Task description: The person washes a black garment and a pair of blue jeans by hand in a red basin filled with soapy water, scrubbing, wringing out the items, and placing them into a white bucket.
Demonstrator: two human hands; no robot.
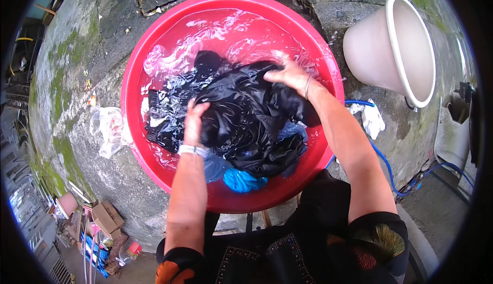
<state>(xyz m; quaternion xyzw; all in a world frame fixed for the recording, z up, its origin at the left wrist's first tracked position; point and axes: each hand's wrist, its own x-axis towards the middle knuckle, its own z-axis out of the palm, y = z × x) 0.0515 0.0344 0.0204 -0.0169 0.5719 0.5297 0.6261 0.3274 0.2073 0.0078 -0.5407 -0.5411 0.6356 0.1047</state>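
A large red plastic tub (336, 78) holds water and a wet heap of shiny black clothing. My left hand (194, 123) grips the left side of the black garment (241, 109), its fingers partly hidden by the cloth. At the upper right of the heap my right hand (292, 77) holds the same garment between thumb and fingers; its fingertips are slightly blurred. A ribbed black edge of clothing (153, 110) shows at the left in the water. Below the heap lie a bright blue cloth (244, 180) and a greyish-blue cloth (214, 167), partly under water.
A whitish bucket (372, 47) lies tipped on its side at the upper right. A blue hose (385, 163) runs along the right, beside a white cloth (373, 119). Left of the tub lies a clear plastic bag (108, 130). Cardboard boxes (107, 218) and clutter stand at lower left.
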